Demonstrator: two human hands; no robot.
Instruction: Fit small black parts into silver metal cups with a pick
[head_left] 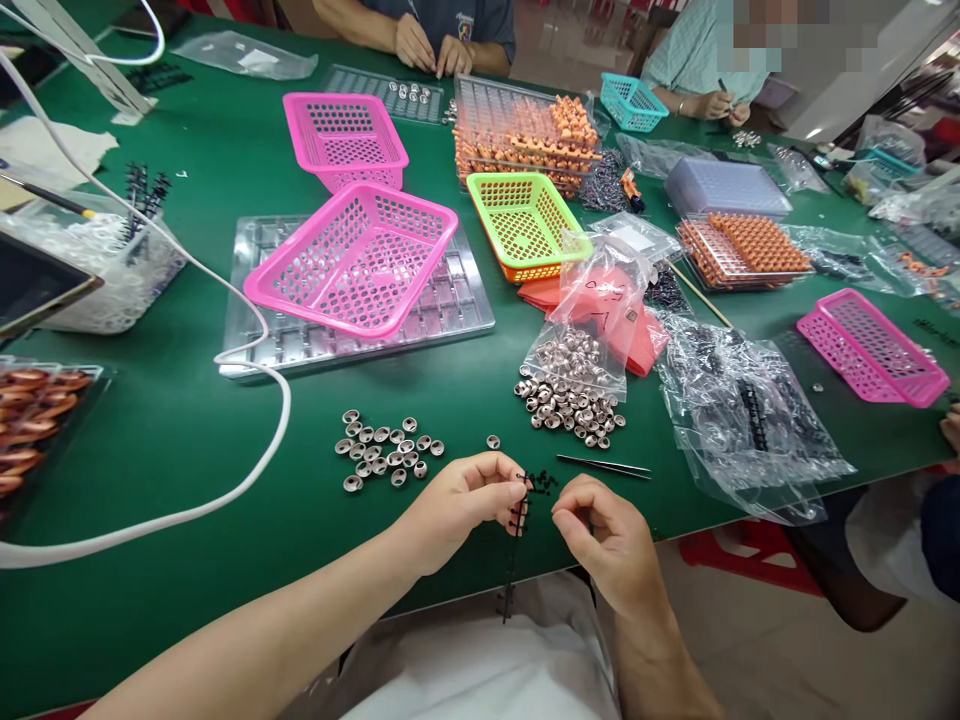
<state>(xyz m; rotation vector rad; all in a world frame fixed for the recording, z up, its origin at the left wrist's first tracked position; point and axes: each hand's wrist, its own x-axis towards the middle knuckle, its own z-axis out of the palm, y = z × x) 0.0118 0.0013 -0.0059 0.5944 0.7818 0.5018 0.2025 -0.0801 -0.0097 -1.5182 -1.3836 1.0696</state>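
Observation:
At the table's near edge, my left hand [466, 505] pinches a thin black plastic strip [510, 580] with short side stubs, its lower end hanging toward my lap. My right hand [611, 545] is just to the right, thumb and forefinger closed; whatever is between them is too small to make out. Small loose black pieces [544, 482] lie on the table between and just beyond my hands. Tweezers [604, 466] rest behind my right hand. A loose group of small silver cups [384, 450] lies beyond my left forearm, and one single cup [493, 441] sits apart.
A bag [574, 345] spills a heap of silver cups [574, 405]. Pink baskets [360, 260] stand on a clear tray [300, 350], with a green basket [521, 225] beside them. Plastic bags [750, 420] lie right. A white cable [277, 430] crosses the left. Co-workers' hands [435, 50] are across the table.

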